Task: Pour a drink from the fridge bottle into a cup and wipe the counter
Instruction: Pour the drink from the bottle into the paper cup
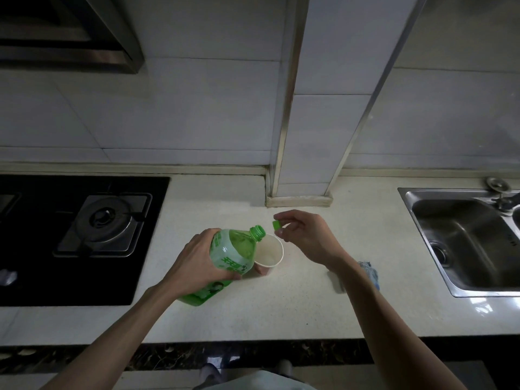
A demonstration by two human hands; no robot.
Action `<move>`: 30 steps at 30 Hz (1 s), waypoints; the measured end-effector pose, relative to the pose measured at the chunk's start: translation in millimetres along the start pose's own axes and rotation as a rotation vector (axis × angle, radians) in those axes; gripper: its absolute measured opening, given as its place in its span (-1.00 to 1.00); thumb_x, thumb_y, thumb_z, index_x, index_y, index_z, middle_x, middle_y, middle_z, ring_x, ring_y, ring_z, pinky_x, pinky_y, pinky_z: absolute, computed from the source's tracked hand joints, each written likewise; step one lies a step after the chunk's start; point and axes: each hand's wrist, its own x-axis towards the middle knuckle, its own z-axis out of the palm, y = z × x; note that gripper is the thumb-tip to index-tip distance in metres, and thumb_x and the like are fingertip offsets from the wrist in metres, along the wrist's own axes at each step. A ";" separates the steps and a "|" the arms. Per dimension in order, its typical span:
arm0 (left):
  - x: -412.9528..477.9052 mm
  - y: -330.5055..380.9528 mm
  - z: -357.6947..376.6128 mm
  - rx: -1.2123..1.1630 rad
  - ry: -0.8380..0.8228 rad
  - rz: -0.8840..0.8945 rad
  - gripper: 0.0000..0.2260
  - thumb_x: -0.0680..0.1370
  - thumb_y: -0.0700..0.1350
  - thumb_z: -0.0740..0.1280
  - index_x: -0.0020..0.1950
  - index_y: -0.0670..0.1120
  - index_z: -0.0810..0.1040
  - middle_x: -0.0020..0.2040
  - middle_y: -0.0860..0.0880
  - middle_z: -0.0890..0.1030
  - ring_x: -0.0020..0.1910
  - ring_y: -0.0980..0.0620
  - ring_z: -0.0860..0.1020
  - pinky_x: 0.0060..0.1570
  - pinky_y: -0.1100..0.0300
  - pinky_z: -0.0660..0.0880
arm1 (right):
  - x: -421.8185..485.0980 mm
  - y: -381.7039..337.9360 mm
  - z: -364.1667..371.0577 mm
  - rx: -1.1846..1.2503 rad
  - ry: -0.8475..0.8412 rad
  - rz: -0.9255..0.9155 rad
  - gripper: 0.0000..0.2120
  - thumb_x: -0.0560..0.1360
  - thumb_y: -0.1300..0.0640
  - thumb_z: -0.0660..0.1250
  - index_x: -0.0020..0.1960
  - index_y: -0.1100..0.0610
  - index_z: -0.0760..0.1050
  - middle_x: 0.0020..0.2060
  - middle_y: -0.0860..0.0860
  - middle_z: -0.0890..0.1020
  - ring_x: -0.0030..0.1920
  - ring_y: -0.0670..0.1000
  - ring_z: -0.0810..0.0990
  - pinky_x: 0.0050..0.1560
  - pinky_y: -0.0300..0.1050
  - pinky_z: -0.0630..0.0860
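Near the centre of the frame, the left hand [197, 263] wraps around the body of the green bottle [228, 260], fingers clamped on its label band. It looks large and fairly full — probably heavy, its thin plastic likely to flex, so a grip around the wide middle suits it. Its long axis runs from lower left to upper right, the open neck tilted over the paper cup [268, 256] on the counter [253, 313]. The right hand [306, 237] pinches the green cap [276, 225] between its fingertips — just above the cup.
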 end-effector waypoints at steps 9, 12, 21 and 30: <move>-9.9 19.0 -18.1 -0.083 0.039 0.022 -0.27 0.13 0.10 0.68 0.19 0.09 0.42 0.02 0.24 0.52 0.00 0.26 0.52 -0.08 0.22 0.51 | 7.2 -36.4 12.0 -0.054 -0.074 -0.147 -0.73 0.44 0.20 0.49 0.11 0.00 0.63 -0.20 -0.22 0.60 -0.20 -0.21 0.59 -0.06 -0.36 0.50; -14.0 15.0 -24.2 -0.099 0.050 0.008 -0.23 0.12 0.12 0.68 0.23 0.10 0.40 0.05 0.26 0.52 0.01 0.31 0.51 -0.13 0.35 0.44 | 10.8 -47.0 9.9 -0.152 -0.168 -0.292 -0.69 0.45 0.28 0.45 0.12 -0.02 0.61 -0.02 -0.16 0.60 -0.06 -0.17 0.58 0.03 -0.33 0.52; -26.6 5.9 -46.8 -0.106 0.128 -0.029 -0.20 0.10 0.10 0.68 0.26 0.08 0.43 0.08 0.21 0.54 0.03 0.26 0.52 -0.08 0.32 0.43 | 24.3 -72.7 27.1 -0.206 -0.166 -0.233 -0.81 0.46 0.05 0.47 0.06 0.03 0.64 -0.21 -0.14 0.64 -0.21 -0.14 0.60 -0.13 -0.24 0.53; -40.8 0.4 -54.5 -0.110 0.157 -0.037 -0.18 0.13 0.11 0.67 0.32 0.05 0.42 0.13 0.17 0.54 0.08 0.16 0.53 0.02 0.22 0.48 | 30.0 -81.8 64.4 -0.469 0.068 -0.279 -0.43 0.50 -0.24 0.24 -0.39 0.23 0.31 -0.54 0.09 0.32 -0.48 0.05 0.26 -0.43 0.01 0.32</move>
